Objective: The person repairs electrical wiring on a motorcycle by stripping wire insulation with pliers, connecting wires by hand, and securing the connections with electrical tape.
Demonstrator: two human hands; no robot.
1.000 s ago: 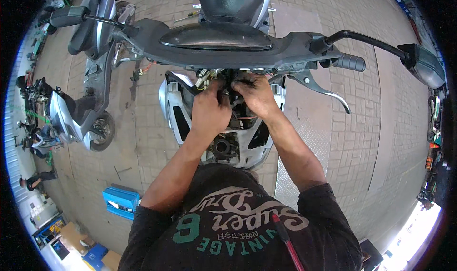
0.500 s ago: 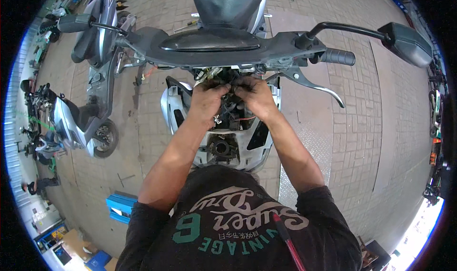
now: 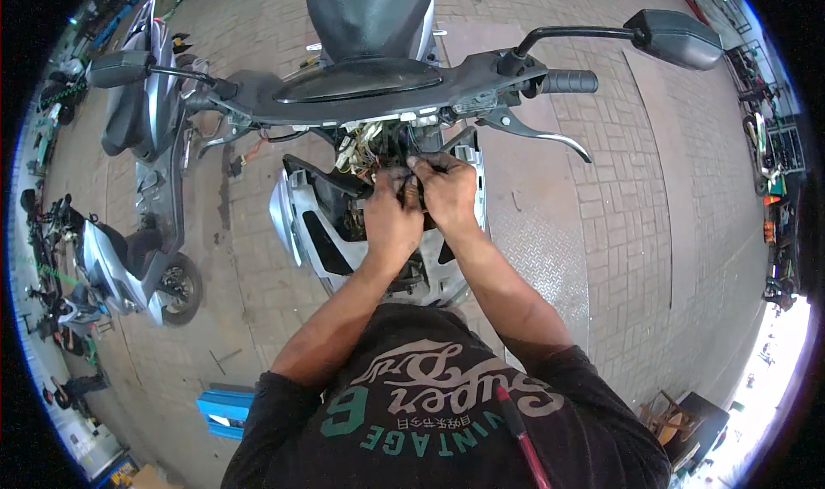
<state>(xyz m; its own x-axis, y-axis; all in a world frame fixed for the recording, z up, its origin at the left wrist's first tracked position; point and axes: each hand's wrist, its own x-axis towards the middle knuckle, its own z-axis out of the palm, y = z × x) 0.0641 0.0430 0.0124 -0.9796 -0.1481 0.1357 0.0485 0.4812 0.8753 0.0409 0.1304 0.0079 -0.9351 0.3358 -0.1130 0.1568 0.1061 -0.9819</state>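
Note:
My left hand and my right hand meet in the opened front of a scooter, just below its handlebar cover. The fingers of both are bent and pressed together, nearly touching each other. What they pinch is dark and small, largely hidden by the fingers, and I cannot make it out. Right above them hangs a bundle of wires with pale connectors, beside darker cables running down toward the fingers. Around my wrists lies the scooter's silver front panel, with black inserts.
A brake lever, a grip and a mirror stick out to the right. Another mirror is at the left. More scooters stand farther left. A blue box lies on the floor, lower left.
Both hands have come down and away from the handlebar and closer together, so the wire bundle shows more. The view has shifted, with the handlebar now farther left.

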